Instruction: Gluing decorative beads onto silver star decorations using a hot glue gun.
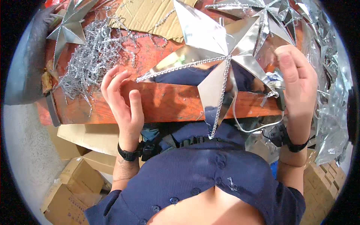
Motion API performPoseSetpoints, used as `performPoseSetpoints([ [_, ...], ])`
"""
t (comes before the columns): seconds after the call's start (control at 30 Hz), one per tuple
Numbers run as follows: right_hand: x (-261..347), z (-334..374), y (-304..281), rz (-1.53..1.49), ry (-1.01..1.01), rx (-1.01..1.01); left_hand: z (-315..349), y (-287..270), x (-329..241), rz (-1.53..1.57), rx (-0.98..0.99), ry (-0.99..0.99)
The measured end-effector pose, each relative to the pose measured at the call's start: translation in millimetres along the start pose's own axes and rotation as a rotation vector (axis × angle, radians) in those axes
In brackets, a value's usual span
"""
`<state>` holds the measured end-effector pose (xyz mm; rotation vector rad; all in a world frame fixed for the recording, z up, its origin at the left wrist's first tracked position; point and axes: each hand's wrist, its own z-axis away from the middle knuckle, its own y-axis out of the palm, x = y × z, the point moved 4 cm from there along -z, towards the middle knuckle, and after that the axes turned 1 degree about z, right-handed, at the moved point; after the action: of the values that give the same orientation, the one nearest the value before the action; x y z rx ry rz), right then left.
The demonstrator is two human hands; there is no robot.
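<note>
A large shiny silver star (212,88) lies across the table's near edge, its lowest point reaching toward my body. Silver bead-like trim runs along some of its ridges, from the centre to the left and lower points. My left hand (122,99) is beside the left point, fingers curved and apart, holding nothing. On the other side, my right hand (298,77) is raised with thumb and fingers brought together; whatever is between them is too small to make out. Below its fingers, near the star's right point, sits a small dark object (280,99) beside a white cable (258,130).
A tangled heap of silver trim (88,56) covers the left of the red table (165,107). Another silver star (69,30) is at far left, near a co-worker's sleeve (28,63). Cardboard (150,17) lies at the back. Clear plastic wrapping (332,108) fills the right side.
</note>
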<state>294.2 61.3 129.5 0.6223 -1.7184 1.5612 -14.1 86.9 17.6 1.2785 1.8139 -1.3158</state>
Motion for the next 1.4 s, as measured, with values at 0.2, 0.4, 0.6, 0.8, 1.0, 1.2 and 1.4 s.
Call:
performPoseSetpoints([
  [0.2,59.5,2.6,-4.1,-0.329,-0.149,0.079,-29.2,-30.4,-55.3,-0.081,0.069,0.27],
  [0.4,138.2,8.9,32.6,-0.701,-0.122,0.433,-58.7,1.0,-134.7,0.918,0.478,-0.215],
  [0.6,149.5,12.4,13.2,-0.275,-0.67,0.124,-113.0,-18.3,-137.0,1.175,0.316,-0.258],
  [0.8,84.8,47.5,-43.6,-0.209,-0.372,-0.217,-297.5,-38.3,3.5,0.637,0.373,-0.534],
  [1.0,54.5,67.9,-52.5,-0.433,-0.126,-0.224,-392.1,-33.5,127.2,0.584,0.188,-0.652],
  [1.2,56.7,72.3,-45.4,-0.408,-0.129,-0.15,-412.7,-32.9,143.4,0.356,0.2,-0.468],
  [1.4,84.6,44.5,-6.7,-1.035,0.063,0.296,-427.7,-69.2,41.5,0.447,0.017,-0.212],
])
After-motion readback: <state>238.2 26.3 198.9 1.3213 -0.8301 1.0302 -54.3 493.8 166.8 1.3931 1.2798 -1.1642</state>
